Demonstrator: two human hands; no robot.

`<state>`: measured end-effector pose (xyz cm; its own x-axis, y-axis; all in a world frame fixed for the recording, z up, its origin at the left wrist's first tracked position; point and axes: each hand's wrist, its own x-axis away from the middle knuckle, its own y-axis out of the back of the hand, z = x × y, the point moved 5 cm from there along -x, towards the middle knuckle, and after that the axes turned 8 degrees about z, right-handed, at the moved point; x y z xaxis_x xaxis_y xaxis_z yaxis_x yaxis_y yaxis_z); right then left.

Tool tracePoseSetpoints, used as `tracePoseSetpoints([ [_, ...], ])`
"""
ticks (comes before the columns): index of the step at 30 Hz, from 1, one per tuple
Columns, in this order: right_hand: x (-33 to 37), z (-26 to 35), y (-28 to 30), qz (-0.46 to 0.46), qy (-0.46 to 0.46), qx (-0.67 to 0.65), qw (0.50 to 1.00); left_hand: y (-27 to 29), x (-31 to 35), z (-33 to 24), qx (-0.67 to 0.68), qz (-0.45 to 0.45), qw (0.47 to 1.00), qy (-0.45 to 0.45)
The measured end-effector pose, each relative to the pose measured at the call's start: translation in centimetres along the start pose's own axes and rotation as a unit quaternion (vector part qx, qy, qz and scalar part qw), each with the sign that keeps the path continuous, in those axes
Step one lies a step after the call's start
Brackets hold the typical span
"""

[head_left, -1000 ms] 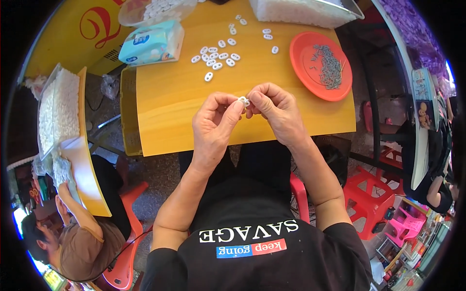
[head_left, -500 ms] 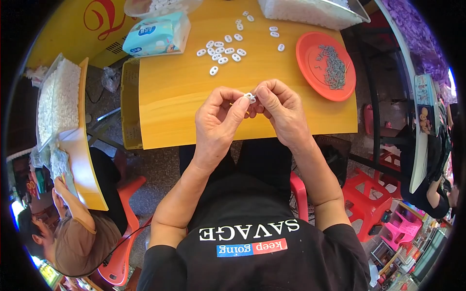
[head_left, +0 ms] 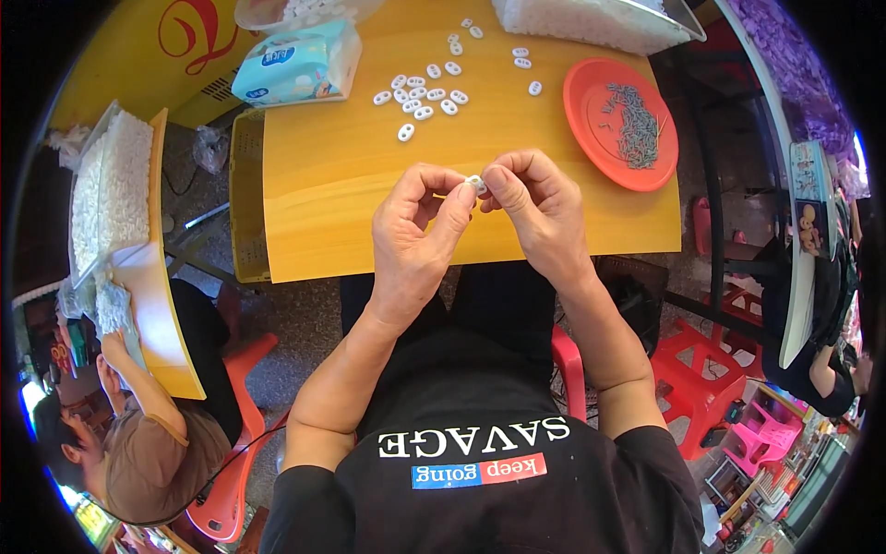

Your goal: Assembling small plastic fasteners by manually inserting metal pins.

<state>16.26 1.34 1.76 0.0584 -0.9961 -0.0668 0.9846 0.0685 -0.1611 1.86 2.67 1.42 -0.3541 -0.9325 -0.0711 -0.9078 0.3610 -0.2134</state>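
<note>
My left hand (head_left: 415, 226) and my right hand (head_left: 543, 208) meet above the yellow table (head_left: 332, 194), fingertips pinched together on one small white plastic piece (head_left: 475, 183). Both thumbs and forefingers press on it, so most of the piece is hidden. Several more white pieces (head_left: 426, 92) lie scattered on the table beyond my hands. A red plate (head_left: 591, 92) with a heap of thin grey metal pins (head_left: 632, 125) stands to the right of them.
A blue tissue pack (head_left: 293, 65) lies at the table's far left, a tray of white parts (head_left: 591, 18) at the far edge. Another person (head_left: 138, 434) sits at lower left by a second yellow table (head_left: 161, 314) holding a white-filled tray (head_left: 111, 189). Red stools (head_left: 692, 369) stand right.
My hands stay pinched on the small white piece, shifting only slightly in the view. Nothing else on the table has moved.
</note>
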Motion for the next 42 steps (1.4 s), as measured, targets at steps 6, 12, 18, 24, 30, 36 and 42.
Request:
tracePoseSetpoints([
  [6,0.1,-0.2,-0.4,-0.044,0.056,0.063,0.996,-0.8,0.1,-0.3,0.021,-0.013,1.0,0.007],
  [12,0.1,-1.2,-0.7,-0.064,0.034,0.031,0.997,-0.8,0.0,1.1,0.024,-0.045,0.999,0.01],
  [18,-0.6,-2.7,0.5,-0.041,-0.029,-0.005,0.999,0.3,-1.2,2.7,0.081,-0.005,0.994,0.069],
  [24,-1.2,-0.7,1.7,-0.017,0.052,0.087,0.995,0.5,-1.3,2.4,0.117,-0.003,0.99,0.077],
  [30,-1.4,1.1,1.6,0.005,0.112,0.171,0.979,0.3,-1.1,2.1,0.117,0.005,0.99,0.082],
  [36,-1.2,1.2,1.4,0.042,0.124,0.183,0.974,0.2,-1.1,1.7,0.099,0.005,0.992,0.074],
  [42,-0.9,0.8,1.1,0.041,0.025,0.054,0.997,-0.1,-1.0,1.3,0.052,0.021,0.996,0.062],
])
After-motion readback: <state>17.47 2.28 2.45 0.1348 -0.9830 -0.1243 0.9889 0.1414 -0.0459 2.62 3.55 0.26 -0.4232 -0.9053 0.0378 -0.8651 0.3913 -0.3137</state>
